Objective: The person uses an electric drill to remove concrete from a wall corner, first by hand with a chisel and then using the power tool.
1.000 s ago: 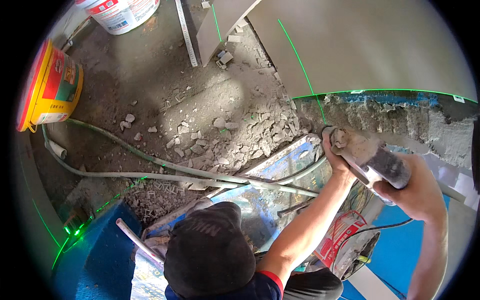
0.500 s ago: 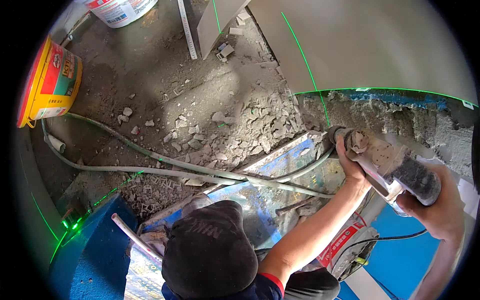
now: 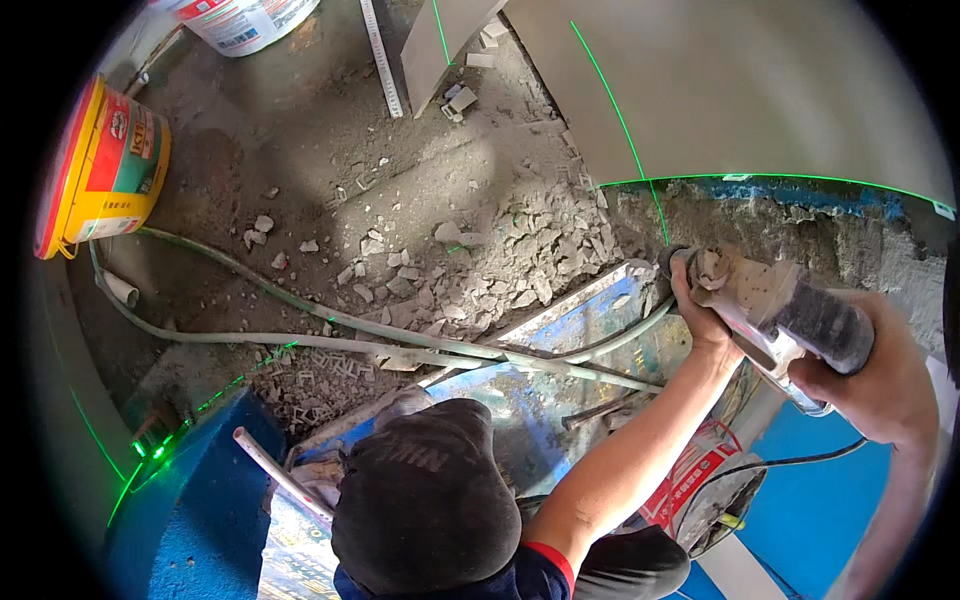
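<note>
A dust-caked corded power tool (image 3: 745, 290) with a dark grip is held in both my hands at the right, in front of the rough lower wall. My left hand (image 3: 705, 318) is closed round the side of its nose end. My right hand (image 3: 885, 390) wraps the dark rear grip. I cannot make out the tool's working tip or its exact kind. A black cable (image 3: 800, 460) runs below my right hand. Beyond the tool, rough mortar (image 3: 770, 225) lies bare under a large grey wall panel (image 3: 740, 90). Green laser lines cross the panel and its lower edge.
Rubble (image 3: 530, 250) covers the floor ahead. Pale hoses (image 3: 400, 345) cross it toward the tool. A yellow bucket (image 3: 140, 165) stands left, a white bucket (image 3: 250, 20) farther back. A red-and-white container (image 3: 690, 480) sits under my left arm. A laser device (image 3: 150, 447) glows beside a blue block (image 3: 195, 500).
The whole view has shifted slightly, so the floor and wall sit a little farther right. Both hands keep hold of the power tool, with its rear grip slightly higher in view.
</note>
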`<act>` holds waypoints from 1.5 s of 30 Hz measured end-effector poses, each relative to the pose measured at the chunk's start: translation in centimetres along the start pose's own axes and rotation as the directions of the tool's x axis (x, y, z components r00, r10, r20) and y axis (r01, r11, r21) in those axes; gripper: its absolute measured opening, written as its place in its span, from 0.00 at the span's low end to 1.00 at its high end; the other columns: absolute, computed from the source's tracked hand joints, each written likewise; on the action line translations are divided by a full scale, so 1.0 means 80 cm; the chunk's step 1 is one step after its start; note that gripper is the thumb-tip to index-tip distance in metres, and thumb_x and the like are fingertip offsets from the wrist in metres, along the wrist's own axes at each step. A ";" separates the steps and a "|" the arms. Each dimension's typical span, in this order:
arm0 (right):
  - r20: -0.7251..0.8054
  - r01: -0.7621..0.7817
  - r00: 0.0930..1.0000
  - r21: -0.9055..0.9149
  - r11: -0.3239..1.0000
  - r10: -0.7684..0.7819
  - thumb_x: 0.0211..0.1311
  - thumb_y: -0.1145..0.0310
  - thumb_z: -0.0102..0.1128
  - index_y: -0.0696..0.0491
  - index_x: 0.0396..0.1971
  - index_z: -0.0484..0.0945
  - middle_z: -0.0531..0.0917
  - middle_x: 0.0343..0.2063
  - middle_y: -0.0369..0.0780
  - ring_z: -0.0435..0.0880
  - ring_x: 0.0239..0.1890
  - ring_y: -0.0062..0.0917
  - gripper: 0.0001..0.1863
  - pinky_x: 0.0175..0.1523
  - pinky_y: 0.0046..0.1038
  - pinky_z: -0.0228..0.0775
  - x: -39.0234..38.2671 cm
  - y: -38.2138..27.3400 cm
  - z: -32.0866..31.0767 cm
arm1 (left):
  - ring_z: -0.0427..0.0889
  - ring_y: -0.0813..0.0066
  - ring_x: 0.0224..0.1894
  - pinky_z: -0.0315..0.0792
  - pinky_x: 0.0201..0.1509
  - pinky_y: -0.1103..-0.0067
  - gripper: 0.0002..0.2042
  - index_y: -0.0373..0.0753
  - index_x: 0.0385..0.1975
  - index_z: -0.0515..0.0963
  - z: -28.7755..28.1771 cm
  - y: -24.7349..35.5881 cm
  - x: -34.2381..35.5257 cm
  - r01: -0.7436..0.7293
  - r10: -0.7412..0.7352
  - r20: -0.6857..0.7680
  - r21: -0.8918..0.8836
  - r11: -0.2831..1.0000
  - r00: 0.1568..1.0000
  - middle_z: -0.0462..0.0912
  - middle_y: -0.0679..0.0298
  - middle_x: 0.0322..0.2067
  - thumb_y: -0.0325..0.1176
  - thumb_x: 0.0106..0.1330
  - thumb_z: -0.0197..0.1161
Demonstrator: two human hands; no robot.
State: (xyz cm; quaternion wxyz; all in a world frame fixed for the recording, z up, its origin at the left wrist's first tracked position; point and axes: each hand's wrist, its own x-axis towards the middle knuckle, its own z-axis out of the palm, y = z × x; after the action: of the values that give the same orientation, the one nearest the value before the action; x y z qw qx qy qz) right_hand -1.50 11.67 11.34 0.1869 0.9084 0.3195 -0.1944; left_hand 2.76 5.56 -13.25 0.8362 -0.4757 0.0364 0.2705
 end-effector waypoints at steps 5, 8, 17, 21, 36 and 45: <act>-0.090 0.154 0.984 0.024 0.988 -0.151 0.47 0.69 0.77 0.55 0.48 0.79 0.84 0.41 0.47 0.85 0.45 0.39 0.26 0.51 0.36 0.76 -0.006 -0.011 0.026 | 0.81 0.60 0.45 0.76 0.51 0.61 0.33 0.43 0.46 0.79 -0.020 0.020 0.005 -0.013 0.012 0.058 0.025 1.000 0.998 0.82 0.60 0.42 0.70 0.66 0.45; 0.079 0.095 0.992 0.081 0.992 -0.102 0.48 0.72 0.72 0.56 0.41 0.81 0.84 0.31 0.50 0.84 0.36 0.47 0.18 0.44 0.37 0.75 0.001 -0.039 0.034 | 0.81 0.60 0.45 0.77 0.50 0.62 0.32 0.44 0.45 0.79 -0.018 0.019 -0.004 -0.036 0.045 -0.098 0.093 0.995 0.994 0.82 0.60 0.42 0.69 0.67 0.44; 0.158 0.118 0.979 0.087 0.989 -0.131 0.48 0.74 0.68 0.57 0.38 0.81 0.83 0.28 0.52 0.82 0.34 0.52 0.14 0.40 0.38 0.74 0.000 -0.052 0.040 | 0.82 0.60 0.47 0.78 0.52 0.61 0.33 0.45 0.47 0.79 -0.048 0.035 0.006 -0.003 0.002 0.090 0.012 1.000 0.996 0.83 0.60 0.43 0.70 0.66 0.45; 0.131 0.133 0.980 0.117 0.984 -0.148 0.48 0.74 0.67 0.57 0.37 0.81 0.83 0.28 0.52 0.82 0.35 0.53 0.13 0.41 0.39 0.74 0.002 -0.058 0.044 | 0.82 0.59 0.47 0.77 0.53 0.59 0.34 0.45 0.47 0.79 -0.039 0.037 0.006 0.051 -0.044 0.107 -0.064 0.997 0.993 0.83 0.60 0.43 0.71 0.66 0.45; 0.149 0.091 0.984 0.039 0.995 -0.096 0.45 0.71 0.71 0.58 0.35 0.83 0.83 0.25 0.48 0.85 0.29 0.40 0.15 0.39 0.35 0.74 0.025 -0.065 0.021 | 0.81 0.62 0.43 0.78 0.49 0.62 0.31 0.44 0.44 0.79 -0.025 0.039 0.020 -0.013 0.017 0.130 -0.038 0.999 0.991 0.81 0.61 0.38 0.68 0.67 0.46; -0.065 0.209 0.977 0.066 0.976 -0.205 0.44 0.71 0.72 0.56 0.38 0.83 0.85 0.29 0.49 0.86 0.35 0.42 0.18 0.44 0.36 0.74 0.032 -0.029 0.026 | 0.79 0.60 0.49 0.75 0.56 0.60 0.33 0.43 0.46 0.78 -0.017 0.029 0.024 -0.049 0.048 0.039 0.015 0.999 0.998 0.81 0.61 0.43 0.69 0.68 0.44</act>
State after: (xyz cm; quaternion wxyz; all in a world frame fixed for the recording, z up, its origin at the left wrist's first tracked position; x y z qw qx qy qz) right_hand -1.69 13.71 7.86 0.1232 0.8817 0.4104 -0.1977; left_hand 3.52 6.19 -16.40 0.8337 -0.4626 0.0339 0.2996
